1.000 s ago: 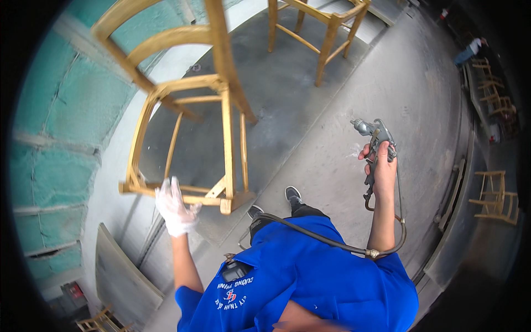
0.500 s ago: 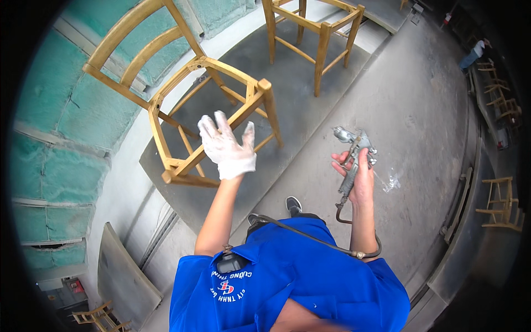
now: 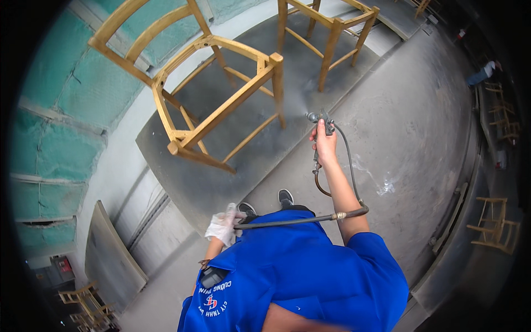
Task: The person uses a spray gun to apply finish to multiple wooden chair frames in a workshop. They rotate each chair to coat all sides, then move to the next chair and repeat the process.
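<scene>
Spraying toward chair [image 3: 227, 107]; our right hand [image 3: 326, 146] grips spray gun [image 3: 323, 115]; left hand [image 3: 220, 224] by hose [image 3: 287, 223], grip unclear; we can't tell coverage left.

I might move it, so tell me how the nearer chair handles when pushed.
The nearer chair is probably light, its seat an open frame. Its wooden rails look stiff. Pushed high on its tall back, it may tip.

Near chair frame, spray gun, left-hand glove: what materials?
Chair frame: wood, going by its honey-brown slats and rails; soft sheen suggests stain or varnish.
Spray gun: probably metal, bare or plated; grey with bright glints.
Glove: whitish, wrinkled, thin-looking; plastic or latex, can't tell which.
</scene>
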`<state>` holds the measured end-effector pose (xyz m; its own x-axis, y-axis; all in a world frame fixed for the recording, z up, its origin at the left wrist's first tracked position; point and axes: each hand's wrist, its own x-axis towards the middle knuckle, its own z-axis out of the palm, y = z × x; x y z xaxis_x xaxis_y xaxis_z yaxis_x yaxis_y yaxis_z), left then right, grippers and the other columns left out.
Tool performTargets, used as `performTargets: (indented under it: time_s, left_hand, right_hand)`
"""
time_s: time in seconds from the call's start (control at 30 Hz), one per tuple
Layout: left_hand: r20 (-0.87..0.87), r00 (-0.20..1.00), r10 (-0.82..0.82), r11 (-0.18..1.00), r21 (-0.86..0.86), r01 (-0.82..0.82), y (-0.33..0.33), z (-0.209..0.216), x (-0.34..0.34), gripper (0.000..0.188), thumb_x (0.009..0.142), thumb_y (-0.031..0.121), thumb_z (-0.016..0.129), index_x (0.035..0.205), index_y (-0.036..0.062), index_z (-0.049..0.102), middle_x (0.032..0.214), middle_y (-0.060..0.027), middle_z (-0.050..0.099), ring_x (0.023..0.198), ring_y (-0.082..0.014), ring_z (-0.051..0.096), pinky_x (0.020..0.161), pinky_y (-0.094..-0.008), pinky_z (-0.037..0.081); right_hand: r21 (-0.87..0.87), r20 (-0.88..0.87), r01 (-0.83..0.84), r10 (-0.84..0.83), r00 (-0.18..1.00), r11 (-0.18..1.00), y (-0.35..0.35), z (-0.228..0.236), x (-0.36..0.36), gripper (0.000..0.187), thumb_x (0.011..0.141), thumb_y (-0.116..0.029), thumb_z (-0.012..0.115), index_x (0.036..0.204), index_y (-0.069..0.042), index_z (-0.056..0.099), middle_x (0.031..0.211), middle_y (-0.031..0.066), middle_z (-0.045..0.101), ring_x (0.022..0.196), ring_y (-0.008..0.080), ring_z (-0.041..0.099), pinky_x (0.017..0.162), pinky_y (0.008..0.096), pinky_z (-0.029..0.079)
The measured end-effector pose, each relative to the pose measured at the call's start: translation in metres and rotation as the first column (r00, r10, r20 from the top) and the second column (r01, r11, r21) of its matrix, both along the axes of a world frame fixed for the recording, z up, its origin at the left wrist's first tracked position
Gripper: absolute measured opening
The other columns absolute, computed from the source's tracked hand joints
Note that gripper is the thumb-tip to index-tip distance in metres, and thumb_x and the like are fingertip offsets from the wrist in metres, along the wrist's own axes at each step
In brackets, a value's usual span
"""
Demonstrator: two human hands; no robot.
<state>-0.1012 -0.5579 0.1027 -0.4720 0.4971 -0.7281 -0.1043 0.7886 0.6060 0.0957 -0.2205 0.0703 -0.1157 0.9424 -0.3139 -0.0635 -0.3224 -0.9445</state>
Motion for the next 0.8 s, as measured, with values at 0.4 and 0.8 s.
performTargets:
  time_s: [0.4,0.8]
  left_hand:
    - [-0.044,0.934,0.356,0.870,0.381,-0.314,-0.006,0.034,0.000,0.065,0.103,0.052,0.055,0.066,0.0003,0.069,0.065,-0.0115,0.070,0.058,-0.0172,0.062,0.057,-0.0295,0.049]
    - [0.114,0.881,0.460,0.714,0.543,-0.443,-0.034,0.052,-0.022,0.070,0.104,0.052,0.053,0.061,-0.0024,0.066,0.068,-0.0176,0.071,0.062,-0.0210,0.066,0.062,-0.0314,0.051]
  right_hand:
    - [0.407,0.452,-0.451,0.254,0.855,0.795,-0.018,0.020,-0.010,0.047,0.101,-0.022,0.065,0.145,-0.015,0.049,0.081,0.0022,0.061,0.071,0.0145,0.062,0.059,0.0298,0.049]
    - [0.208,0.975,-0.877,-0.022,0.220,0.432,-0.028,0.084,-0.092,0.078,0.090,-0.013,0.071,0.156,-0.033,0.037,0.101,0.0194,0.064,0.094,0.0406,0.067,0.081,0.0513,0.055]
